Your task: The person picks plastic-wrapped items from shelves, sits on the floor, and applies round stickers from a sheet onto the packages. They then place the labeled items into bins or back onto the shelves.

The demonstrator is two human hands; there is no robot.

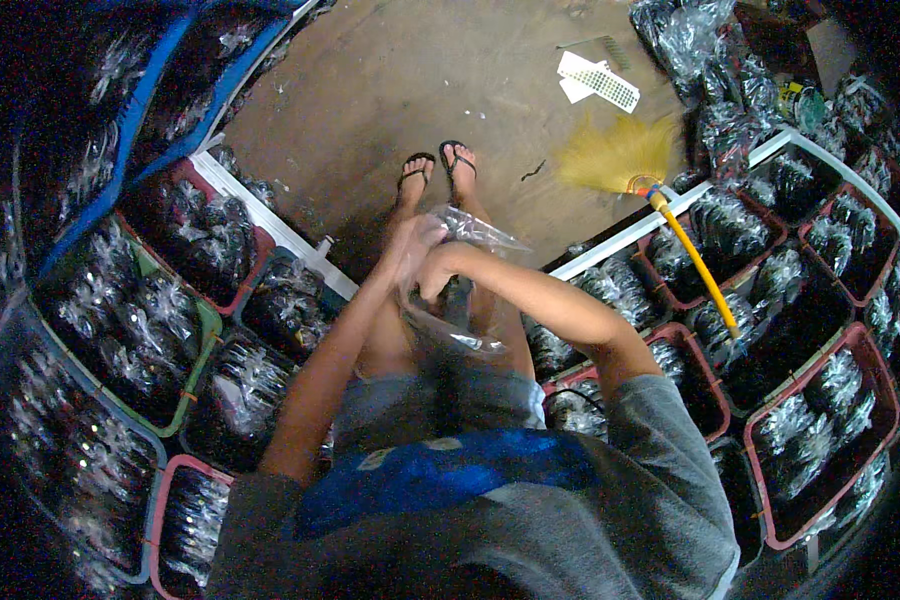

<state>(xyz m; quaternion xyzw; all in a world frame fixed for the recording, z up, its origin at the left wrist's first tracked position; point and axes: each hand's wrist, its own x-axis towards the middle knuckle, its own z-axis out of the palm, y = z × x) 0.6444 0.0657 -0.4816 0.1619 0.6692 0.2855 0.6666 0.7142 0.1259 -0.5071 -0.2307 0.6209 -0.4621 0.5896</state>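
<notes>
A clear plastic bag (pixel 480 341) hangs loosely about both hands, over the lap and legs. My left hand (pixel 418 234) is blurred near the upper part of the plastic, its fingers partly behind the film. Just below and to the right, my right hand (pixel 436 274) bends inward at the wrist, with the plastic around its fingers. Which arm belongs to which side follows the sleeves: the left forearm comes up from the lower left, the right one from the right. Something dark lies under the plastic beside the right hand; its kind cannot be told.
Baskets with pink rims (pixel 769 487) and a green-rimmed basket (pixel 211 322) hold plastic-wrapped items on both sides. A yellow-handled broom (pixel 694 255) leans across a white rail (pixel 607 244) at right. White dotted sheets (pixel 600 81) lie on the floor (pixel 390 82).
</notes>
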